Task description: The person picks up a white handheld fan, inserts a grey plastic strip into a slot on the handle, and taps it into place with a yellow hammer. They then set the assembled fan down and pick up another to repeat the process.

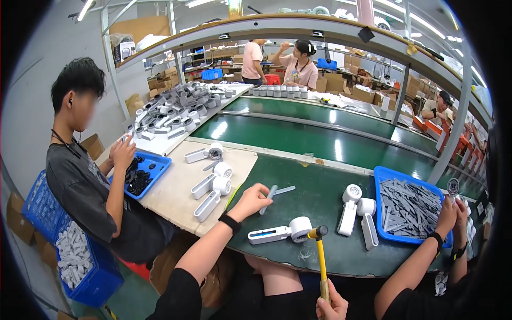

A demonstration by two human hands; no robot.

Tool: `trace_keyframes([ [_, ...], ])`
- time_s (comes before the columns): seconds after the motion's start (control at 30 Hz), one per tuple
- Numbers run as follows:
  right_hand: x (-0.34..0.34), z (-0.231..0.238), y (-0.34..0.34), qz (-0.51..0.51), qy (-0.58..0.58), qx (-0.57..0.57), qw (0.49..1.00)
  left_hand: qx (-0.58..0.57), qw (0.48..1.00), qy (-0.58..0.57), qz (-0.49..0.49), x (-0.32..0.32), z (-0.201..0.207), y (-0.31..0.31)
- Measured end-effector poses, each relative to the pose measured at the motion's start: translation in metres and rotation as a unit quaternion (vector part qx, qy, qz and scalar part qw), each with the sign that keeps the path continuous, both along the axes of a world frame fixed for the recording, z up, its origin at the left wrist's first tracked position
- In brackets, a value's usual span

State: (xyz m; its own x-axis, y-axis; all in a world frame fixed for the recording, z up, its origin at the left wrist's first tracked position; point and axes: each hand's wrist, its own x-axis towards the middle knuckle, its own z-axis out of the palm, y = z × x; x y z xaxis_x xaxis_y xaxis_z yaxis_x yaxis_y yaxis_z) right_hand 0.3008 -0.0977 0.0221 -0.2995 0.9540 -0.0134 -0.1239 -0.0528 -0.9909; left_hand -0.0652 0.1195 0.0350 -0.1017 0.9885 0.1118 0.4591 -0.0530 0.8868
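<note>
My left hand (pixel 254 200), wearing a black wristband, pinches a slim grey plastic strip (pixel 272 192) above the green work mat. A second grey strip (pixel 284 190) lies just beyond it. My right hand (pixel 332 305) is closed around the handle of a hammer (pixel 321 258) with a yellow shaft and black striking face. The hammer head overlaps the round end of a white handheld device (pixel 272 234), which lies flat with its long slotted handle pointing left; whether they touch I cannot tell.
Two similar white devices (pixel 349 210) lie to the right, beside a blue tray (pixel 380 224) of grey strips. Several more devices (pixel 208 205) rest on the beige board at left. Co-workers sit on both sides. Beyond runs a green conveyor (pixel 277 133), under an overhead frame.
</note>
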Motion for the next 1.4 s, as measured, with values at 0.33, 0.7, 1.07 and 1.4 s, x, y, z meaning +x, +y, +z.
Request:
trace_keyframes([
  [0.33, 0.0, 0.0, -0.003, -0.023, -0.001, -0.027, 0.999, -0.069, 0.976, -0.187, -0.083, 0.023, 0.038, -0.079],
  [0.7, 0.003, -0.013, -0.004, -0.007, -0.013, -0.014, 1.0, 0.071, 0.992, 0.097, -0.045, 0.027, 0.037, -0.112],
  [1.07, 0.006, -0.008, -0.011, -0.008, -0.008, -0.012, 1.0, 0.169, 0.968, 0.187, -0.002, 0.067, 0.023, -0.113],
  [1.4, 0.005, -0.006, -0.012, -0.009, -0.018, -0.005, 1.0, 0.198, 0.947, 0.254, 0.003, 0.07, 0.015, -0.109],
])
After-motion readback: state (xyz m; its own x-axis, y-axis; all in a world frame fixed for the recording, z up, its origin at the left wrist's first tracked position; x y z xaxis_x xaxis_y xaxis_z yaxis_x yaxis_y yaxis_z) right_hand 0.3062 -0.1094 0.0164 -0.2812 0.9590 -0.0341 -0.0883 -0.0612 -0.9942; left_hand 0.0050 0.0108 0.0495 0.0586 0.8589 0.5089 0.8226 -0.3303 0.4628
